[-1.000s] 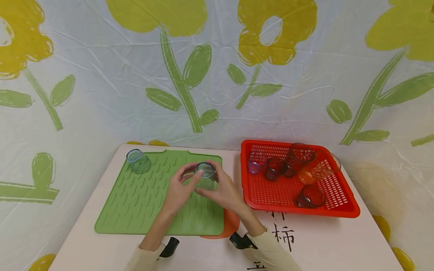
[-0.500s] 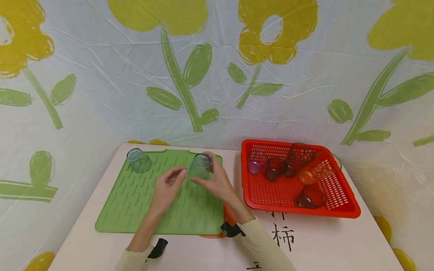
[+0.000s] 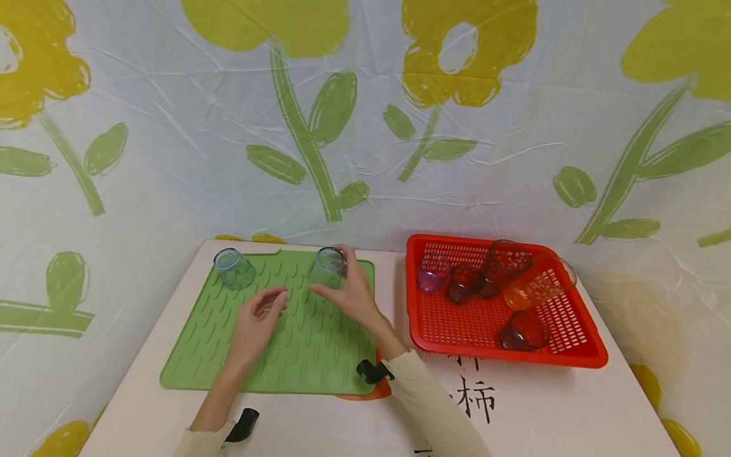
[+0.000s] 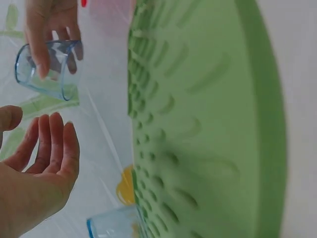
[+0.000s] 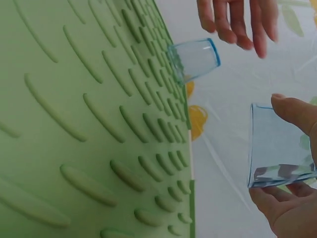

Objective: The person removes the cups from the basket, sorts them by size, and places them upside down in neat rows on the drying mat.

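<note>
- Compared with a second ago, the left hand (image 3: 254,324) has let go and drawn back toward the near left, while the right hand (image 3: 355,293) has carried the clear, blue-tinted round glass cup (image 3: 326,269) farther back and left.
- Right thumb and fingers grip that cup by its sides; the left fingers curve loosely, a gap from the thumb, holding nothing.
- Below the held cup lies a flat green mat with raised ridges (image 3: 297,349); a second blue-tinted glass cup (image 3: 235,271) rests near its far left corner.
- Pale table (image 3: 320,428), marked with black written characters (image 3: 476,400), also bears a red perforated plastic basket (image 3: 508,359) of five tinted glasses (image 3: 523,331).
- Wrinkled pale cloth (image 3: 188,120), printed with yellow flowers and green leaves, hangs behind and on both sides.
- Both wrist views show the held cup clear of the mat, which the head view leaves uncertain; only the head view shows the basket's contents.
</note>
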Demonstrator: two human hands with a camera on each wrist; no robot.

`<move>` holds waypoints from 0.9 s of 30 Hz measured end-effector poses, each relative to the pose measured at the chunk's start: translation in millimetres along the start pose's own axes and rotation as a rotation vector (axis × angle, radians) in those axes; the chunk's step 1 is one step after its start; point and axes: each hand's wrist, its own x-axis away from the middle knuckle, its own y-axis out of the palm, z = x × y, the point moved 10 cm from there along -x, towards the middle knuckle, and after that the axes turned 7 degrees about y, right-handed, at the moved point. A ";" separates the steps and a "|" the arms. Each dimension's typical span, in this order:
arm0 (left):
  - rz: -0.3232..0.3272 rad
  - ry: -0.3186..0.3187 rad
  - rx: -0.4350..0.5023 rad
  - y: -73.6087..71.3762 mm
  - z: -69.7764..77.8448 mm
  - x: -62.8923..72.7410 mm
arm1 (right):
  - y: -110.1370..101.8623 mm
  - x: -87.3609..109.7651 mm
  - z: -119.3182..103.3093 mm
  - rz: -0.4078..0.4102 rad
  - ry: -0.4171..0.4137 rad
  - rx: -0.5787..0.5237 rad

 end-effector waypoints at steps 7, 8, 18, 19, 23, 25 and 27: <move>-0.017 -0.015 -0.118 -17.4 -17.9 8.3 | 15.5 -11.1 -1.8 -0.033 -0.001 0.001; -0.018 -0.017 -0.140 -19.6 -20.3 9.2 | 17.4 -12.9 -1.6 -0.031 0.000 0.015; 0.060 0.008 -0.289 -50.9 -34.4 16.9 | 43.4 -27.3 -1.2 -0.074 -0.001 0.054; 0.066 0.013 -0.299 -53.7 -35.2 17.6 | 45.0 -28.4 -1.5 -0.075 -0.001 0.053; 0.081 0.009 -0.340 -64.2 -40.9 18.7 | 51.1 -32.5 -0.4 -0.078 0.015 0.066; 0.085 0.004 -0.357 -70.0 -43.6 18.7 | 54.9 -34.0 0.8 -0.081 0.027 0.072; 0.090 0.004 -0.368 -76.5 -44.1 19.1 | 60.1 -35.5 1.7 -0.091 0.035 0.068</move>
